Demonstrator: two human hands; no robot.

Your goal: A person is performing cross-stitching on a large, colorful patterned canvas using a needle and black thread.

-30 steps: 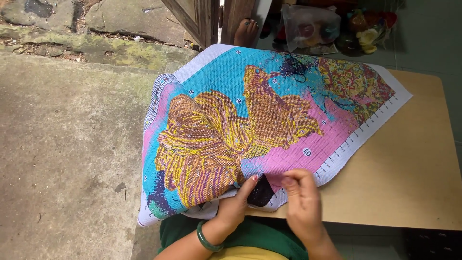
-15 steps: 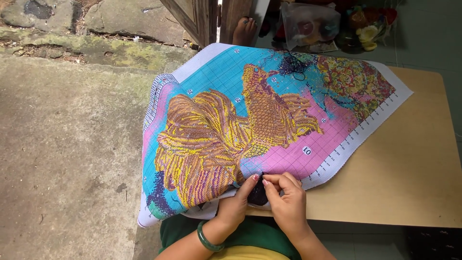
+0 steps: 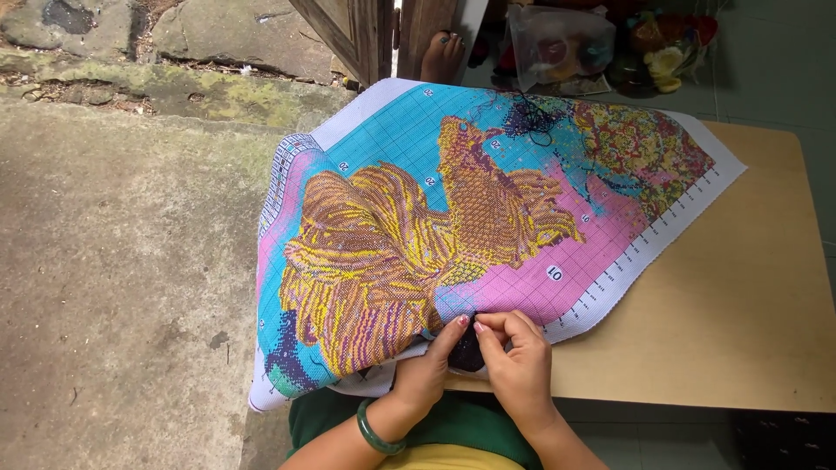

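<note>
Where both hands (image 3: 483, 365) pinch, canvas (image 3: 488, 200) edge

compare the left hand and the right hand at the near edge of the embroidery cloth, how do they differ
The left hand has a green bangle on its wrist; the right hand has a bare wrist. The left hand rests partly on the embroidery cloth; the right hand lies over the wooden table edge. Both pinch together at a small dark patch.
</note>
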